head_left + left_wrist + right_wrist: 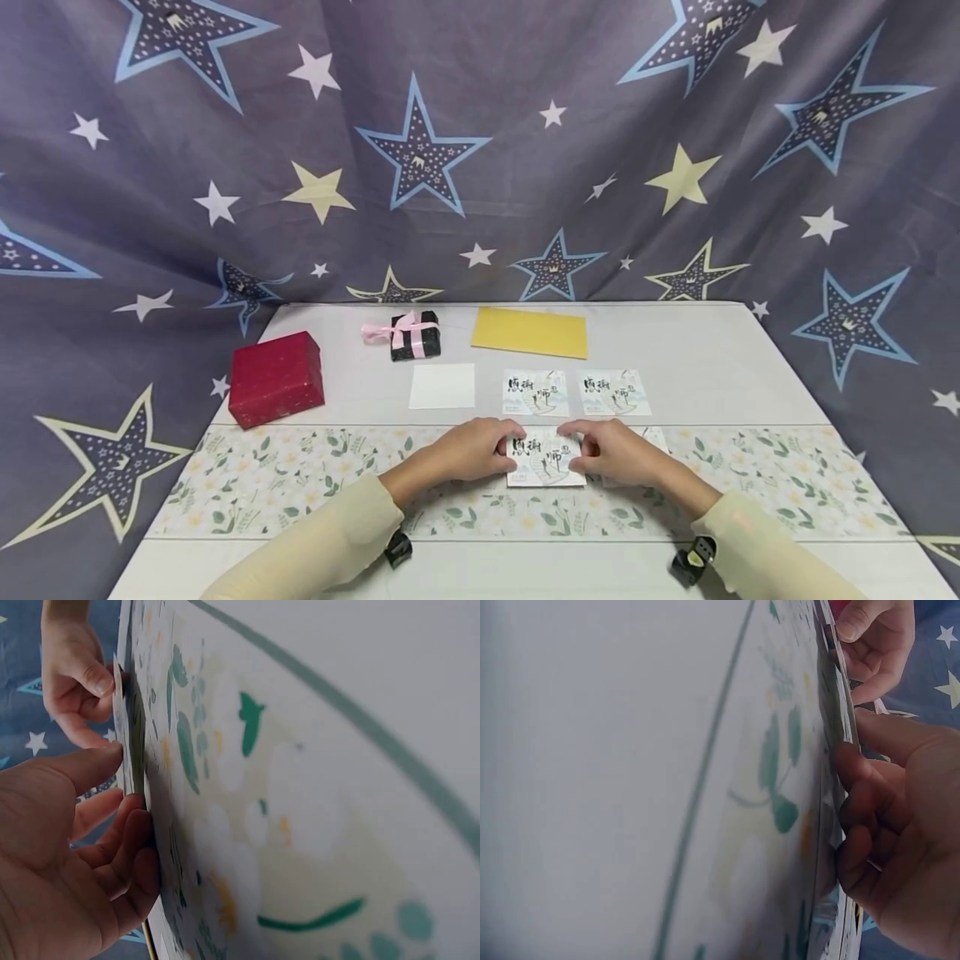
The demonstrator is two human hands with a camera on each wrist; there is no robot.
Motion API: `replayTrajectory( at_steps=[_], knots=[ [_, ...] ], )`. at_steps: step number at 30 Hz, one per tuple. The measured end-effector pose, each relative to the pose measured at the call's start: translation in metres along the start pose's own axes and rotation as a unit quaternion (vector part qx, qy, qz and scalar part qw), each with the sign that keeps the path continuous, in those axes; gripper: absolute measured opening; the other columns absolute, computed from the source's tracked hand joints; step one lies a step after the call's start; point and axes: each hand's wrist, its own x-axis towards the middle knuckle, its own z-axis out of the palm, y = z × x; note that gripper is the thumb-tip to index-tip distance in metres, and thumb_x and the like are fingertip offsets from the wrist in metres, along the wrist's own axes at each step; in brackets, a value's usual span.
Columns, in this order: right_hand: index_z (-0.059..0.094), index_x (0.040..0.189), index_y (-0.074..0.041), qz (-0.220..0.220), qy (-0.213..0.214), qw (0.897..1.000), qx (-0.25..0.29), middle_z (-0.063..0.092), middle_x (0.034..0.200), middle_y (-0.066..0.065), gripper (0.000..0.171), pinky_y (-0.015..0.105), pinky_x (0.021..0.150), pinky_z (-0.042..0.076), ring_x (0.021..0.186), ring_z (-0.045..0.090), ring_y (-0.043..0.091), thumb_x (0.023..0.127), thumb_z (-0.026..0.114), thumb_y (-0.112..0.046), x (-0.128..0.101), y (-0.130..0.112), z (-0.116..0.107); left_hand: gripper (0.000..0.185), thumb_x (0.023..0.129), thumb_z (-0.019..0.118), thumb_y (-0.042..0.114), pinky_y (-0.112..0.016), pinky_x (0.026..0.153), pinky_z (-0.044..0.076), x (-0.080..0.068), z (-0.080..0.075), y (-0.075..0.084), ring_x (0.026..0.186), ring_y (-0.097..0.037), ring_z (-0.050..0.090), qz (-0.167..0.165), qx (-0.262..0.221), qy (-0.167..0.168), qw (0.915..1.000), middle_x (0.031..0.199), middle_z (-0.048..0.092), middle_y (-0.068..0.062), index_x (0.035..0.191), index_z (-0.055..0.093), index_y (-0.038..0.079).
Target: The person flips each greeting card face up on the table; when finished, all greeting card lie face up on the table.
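From the head camera, the left hand point(468, 450) and right hand point(617, 452) pinch the side edges of a printed card point(545, 460) on the floral runner point(255, 479). 2 more cards point(536, 392) lie just behind, with open tabletop point(720, 367) to the right.

The left wrist camera shows the thumb point(82, 766) and curled fingers gripping the card's edge point(120, 712).

The right wrist camera shows fingers point(859, 791) curled at the card's edge.

Bare worktop point(712, 367) lies open to the right of the printed cards point(573, 392). On the left, the red box point(276, 379) and ribboned black box point(415, 335) stand in the way; the yellow envelope point(529, 332) lies flat.
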Motion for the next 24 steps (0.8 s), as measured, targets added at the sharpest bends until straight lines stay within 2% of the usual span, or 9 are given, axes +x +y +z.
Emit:
replayTrajectory(
  at_steps=[9, 16, 24],
  knots=[
    [0.061, 0.139, -0.011, 0.014, -0.008, 1.000, -0.011, 0.058, 0.071, -0.013, 0.051, 0.020, 0.056, 0.043, 0.057, 0.049, 0.000, 0.093, 0.076, -0.025, 0.0011, -0.0001, 0.0038, 0.043, 0.095, 0.072, 0.027, -0.021, 0.068, 0.042, 0.0027, -0.0029, 0.0008, 0.072, -0.003, 0.049, -0.011, -0.008, -0.035, 0.9993, 0.082, 0.055, 0.010, 0.135, 0.062, 0.015],
    [0.062, 0.139, -0.013, 0.033, -0.007, 0.999, -0.034, 0.057, 0.068, -0.014, 0.052, 0.019, 0.054, 0.041, 0.055, 0.047, 0.000, 0.091, 0.077, -0.026, 0.0022, -0.0046, 0.0059, 0.042, 0.094, 0.073, 0.027, -0.021, 0.068, 0.042, 0.0040, -0.0033, -0.0006, 0.071, -0.003, 0.050, -0.018, -0.002, -0.043, 0.9989, 0.082, 0.056, 0.011, 0.133, 0.062, 0.017],
    [0.062, 0.139, -0.012, 0.028, -0.008, 0.999, -0.035, 0.057, 0.067, -0.013, 0.052, 0.020, 0.054, 0.040, 0.055, 0.046, 0.000, 0.091, 0.077, -0.025, 0.0032, -0.0057, 0.0047, 0.041, 0.093, 0.073, 0.025, -0.020, 0.064, 0.042, 0.0032, -0.0015, -0.0009, 0.068, -0.004, 0.049, -0.025, 0.009, -0.038, 0.9989, 0.080, 0.055, 0.011, 0.132, 0.061, 0.019]
  ],
)
